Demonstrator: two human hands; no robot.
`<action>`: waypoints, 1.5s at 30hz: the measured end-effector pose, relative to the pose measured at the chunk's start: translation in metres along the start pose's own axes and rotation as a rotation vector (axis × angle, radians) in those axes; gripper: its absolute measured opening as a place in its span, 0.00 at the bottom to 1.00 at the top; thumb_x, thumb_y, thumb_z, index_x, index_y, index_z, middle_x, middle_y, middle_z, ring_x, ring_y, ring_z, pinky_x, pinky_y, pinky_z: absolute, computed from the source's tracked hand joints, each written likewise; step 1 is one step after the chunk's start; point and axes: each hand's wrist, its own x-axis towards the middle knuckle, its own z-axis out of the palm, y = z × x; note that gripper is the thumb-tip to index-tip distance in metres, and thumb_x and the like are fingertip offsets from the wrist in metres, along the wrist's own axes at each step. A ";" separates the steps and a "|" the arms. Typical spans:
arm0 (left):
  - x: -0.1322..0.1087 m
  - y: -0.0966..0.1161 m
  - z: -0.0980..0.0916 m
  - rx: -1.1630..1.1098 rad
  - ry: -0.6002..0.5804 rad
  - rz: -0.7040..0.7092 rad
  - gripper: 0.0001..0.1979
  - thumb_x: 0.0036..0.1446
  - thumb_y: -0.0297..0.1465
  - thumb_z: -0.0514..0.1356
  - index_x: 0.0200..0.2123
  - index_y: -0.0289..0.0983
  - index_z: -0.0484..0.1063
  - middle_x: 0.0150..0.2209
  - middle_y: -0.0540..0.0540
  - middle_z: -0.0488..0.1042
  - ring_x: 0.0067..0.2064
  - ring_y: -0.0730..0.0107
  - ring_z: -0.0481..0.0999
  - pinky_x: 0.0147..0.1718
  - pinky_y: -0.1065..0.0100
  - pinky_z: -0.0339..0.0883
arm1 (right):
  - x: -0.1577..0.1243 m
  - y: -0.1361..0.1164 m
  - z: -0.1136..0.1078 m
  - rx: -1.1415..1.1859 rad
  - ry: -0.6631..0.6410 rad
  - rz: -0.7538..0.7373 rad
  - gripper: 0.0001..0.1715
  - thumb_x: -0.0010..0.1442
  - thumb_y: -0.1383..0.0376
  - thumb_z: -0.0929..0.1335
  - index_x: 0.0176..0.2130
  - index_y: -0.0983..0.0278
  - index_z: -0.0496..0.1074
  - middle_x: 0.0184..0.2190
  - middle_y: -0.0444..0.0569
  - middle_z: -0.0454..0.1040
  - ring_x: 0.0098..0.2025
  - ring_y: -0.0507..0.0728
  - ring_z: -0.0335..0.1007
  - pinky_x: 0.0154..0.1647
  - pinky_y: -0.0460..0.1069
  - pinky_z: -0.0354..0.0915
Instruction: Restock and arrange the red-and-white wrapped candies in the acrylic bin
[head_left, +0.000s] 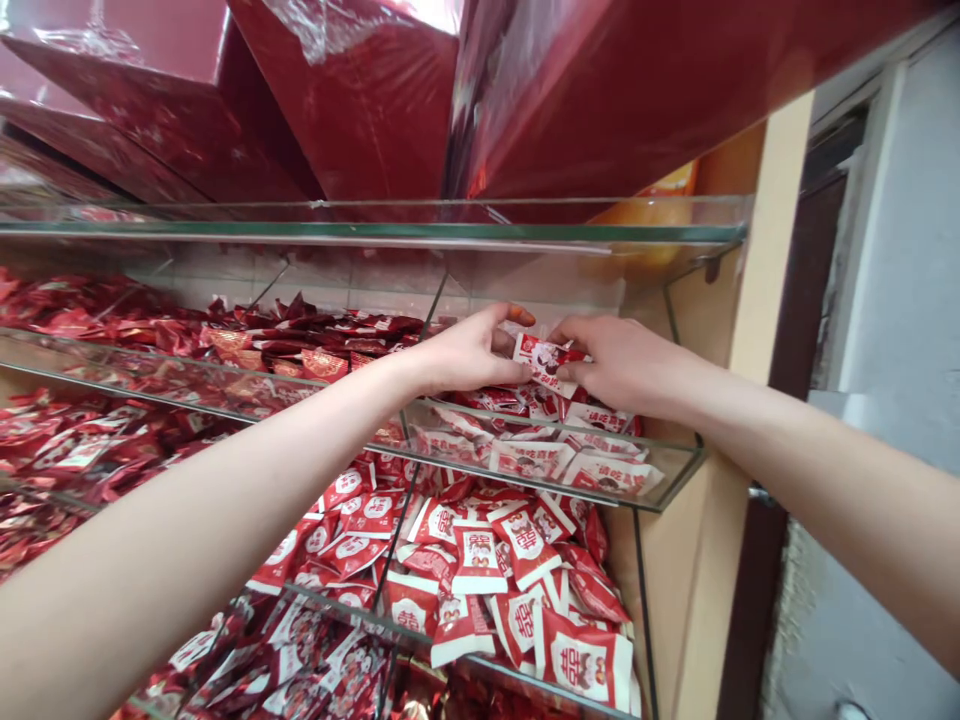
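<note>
Both my hands reach into the right-hand glass bin (675,470) of the upper tier. My left hand (469,355) and my right hand (619,362) meet over a small red and white candy packet (541,362), each pinching one end of it. The packet is held just above the heap of similar packets (570,455) lying in that bin. My left thumb presses on the packet's lower left corner, while my right fingers curl round its right side.
Tiered glass bins hold several piles of red and white wrapped sweets (480,560), with darker red ones (285,340) to the left. A glass shelf (375,232) above carries large red boxes (352,90). A tan wooden cabinet side (757,300) and a grey wall (900,300) stand at right.
</note>
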 end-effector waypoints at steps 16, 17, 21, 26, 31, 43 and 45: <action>0.001 0.000 -0.003 0.060 -0.081 -0.015 0.26 0.48 0.26 0.60 0.51 0.36 0.57 0.17 0.59 0.61 0.16 0.80 0.57 0.15 0.75 0.48 | -0.003 -0.001 0.001 0.020 0.035 0.003 0.18 0.53 0.70 0.63 0.46 0.64 0.68 0.45 0.53 0.72 0.46 0.62 0.68 0.38 0.49 0.62; 0.001 -0.001 -0.003 0.063 -0.077 -0.013 0.26 0.48 0.26 0.60 0.51 0.36 0.57 0.16 0.59 0.61 0.16 0.80 0.56 0.15 0.75 0.47 | -0.003 -0.001 0.001 0.016 0.030 -0.006 0.17 0.54 0.70 0.63 0.45 0.64 0.68 0.45 0.53 0.72 0.45 0.62 0.68 0.38 0.49 0.62; 0.000 -0.003 -0.003 0.143 -0.087 0.014 0.26 0.47 0.25 0.60 0.50 0.35 0.57 0.16 0.59 0.60 0.17 0.79 0.56 0.16 0.75 0.48 | -0.003 0.001 0.003 -0.023 -0.006 -0.076 0.15 0.54 0.71 0.62 0.43 0.63 0.69 0.45 0.52 0.72 0.46 0.61 0.68 0.38 0.48 0.62; -0.002 -0.005 0.000 0.309 -0.026 0.102 0.22 0.47 0.24 0.58 0.47 0.37 0.59 0.16 0.60 0.56 0.18 0.79 0.55 0.16 0.76 0.47 | -0.002 0.002 0.010 -0.049 -0.007 -0.153 0.16 0.54 0.74 0.61 0.41 0.63 0.69 0.44 0.53 0.73 0.45 0.59 0.69 0.38 0.47 0.62; 0.000 -0.007 0.004 0.303 -0.004 0.124 0.23 0.46 0.23 0.58 0.46 0.36 0.57 0.19 0.59 0.60 0.21 0.77 0.61 0.20 0.76 0.53 | 0.002 -0.003 0.010 0.089 0.024 -0.249 0.19 0.53 0.64 0.66 0.46 0.64 0.69 0.47 0.52 0.71 0.46 0.61 0.68 0.40 0.48 0.62; -0.003 0.028 -0.024 0.779 -0.480 -0.230 0.11 0.45 0.37 0.59 0.32 0.38 0.69 0.30 0.49 0.74 0.30 0.68 0.71 0.27 0.69 0.61 | 0.005 0.000 0.004 0.270 0.167 0.042 0.05 0.49 0.66 0.65 0.30 0.63 0.70 0.28 0.48 0.75 0.31 0.56 0.70 0.28 0.47 0.60; -0.001 0.029 -0.023 0.882 -0.519 -0.243 0.11 0.45 0.35 0.58 0.34 0.38 0.70 0.32 0.48 0.75 0.31 0.67 0.71 0.29 0.69 0.61 | 0.006 0.002 0.007 0.261 0.101 0.036 0.03 0.49 0.68 0.65 0.28 0.64 0.69 0.28 0.48 0.74 0.31 0.56 0.69 0.27 0.47 0.59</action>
